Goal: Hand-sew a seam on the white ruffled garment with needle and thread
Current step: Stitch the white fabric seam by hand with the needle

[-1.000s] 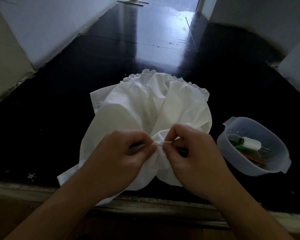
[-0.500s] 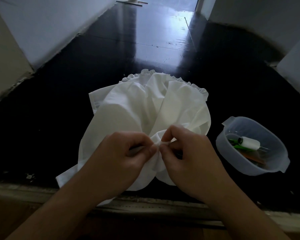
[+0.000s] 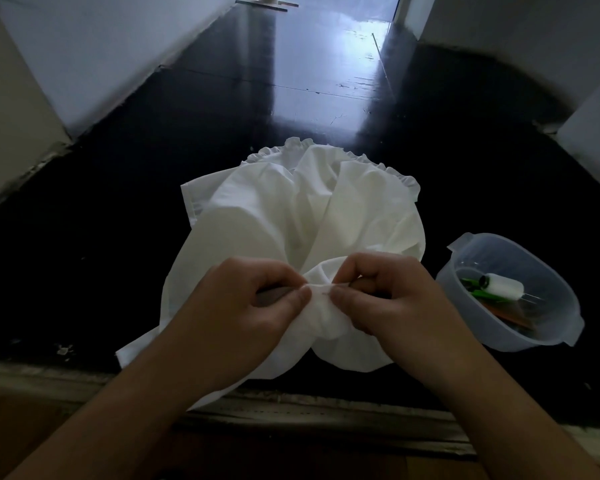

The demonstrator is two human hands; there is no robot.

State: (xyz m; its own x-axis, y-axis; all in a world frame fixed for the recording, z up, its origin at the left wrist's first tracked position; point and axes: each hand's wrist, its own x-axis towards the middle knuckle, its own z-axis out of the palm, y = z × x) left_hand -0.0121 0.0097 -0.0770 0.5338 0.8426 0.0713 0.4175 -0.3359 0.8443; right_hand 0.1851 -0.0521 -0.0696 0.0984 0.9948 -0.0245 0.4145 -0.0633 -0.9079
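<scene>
One white ruffled garment (image 3: 291,216) lies bunched on the dark glossy floor (image 3: 222,109), its frilled edge on the far side and its near folds gathered up between two hands. The left hand (image 3: 253,306) pinches a fold of the cloth between thumb and curled fingers. The right hand (image 3: 388,299) pinches the same fold just beside it, thumb against forefinger; the two hands sit close together, nearly touching at the fingertips. A thin needle cannot be made out with certainty at the right fingertips, and no thread can be traced.

To the right of the garment, apart from it, stands one translucent plastic tub (image 3: 568,299). Inside it lies one white thread spool (image 3: 503,287), beside green-handled items (image 3: 471,284) too blurred to count.
</scene>
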